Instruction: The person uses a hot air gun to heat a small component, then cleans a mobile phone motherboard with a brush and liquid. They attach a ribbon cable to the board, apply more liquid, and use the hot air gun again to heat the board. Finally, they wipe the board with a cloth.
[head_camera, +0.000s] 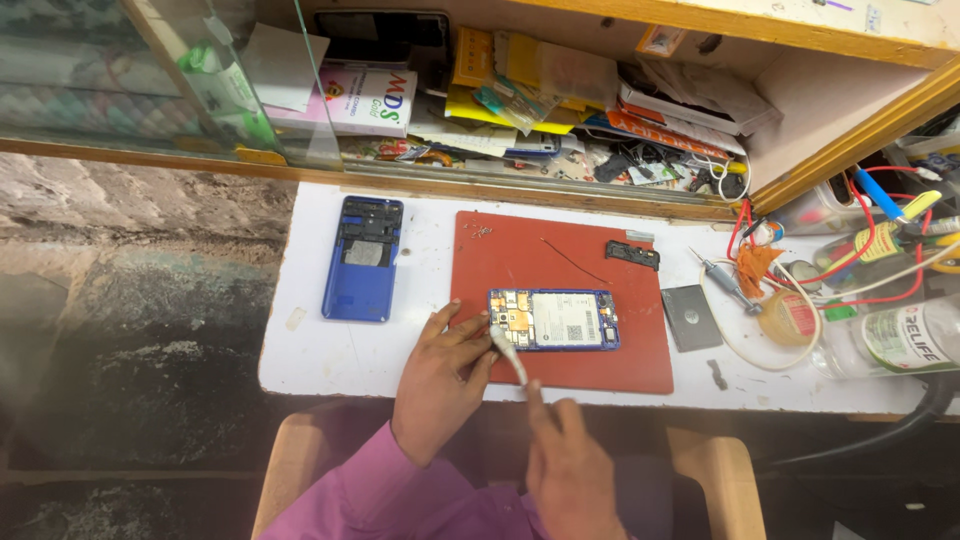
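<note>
Red matting covers the middle of a white bench, and on its lower part an opened phone lies flat, its circuit board and battery exposed. The left hand rests at the mat's lower left edge, fingers lightly spread and pointed at the phone's left end; whether the fingertips touch the frame cannot be told. A thin pale tool, perhaps a brush or tweezers, is pinched in the right hand between thumb and forefinger, its tip set at the phone's left end beside the board.

The step in hand is judged to be work on the exposed board at that end, cleaning or prying, with the phone steadied by the left hand. A light, controlled stroke would be called for next, with the frame kept from sliding on the mat.

A blue back cover lies well apart on the bench to the left. A small black part sits at the mat's upper right, a grey square plate just beside its right edge, and a screwdriver further right, near tangled wires.
</note>
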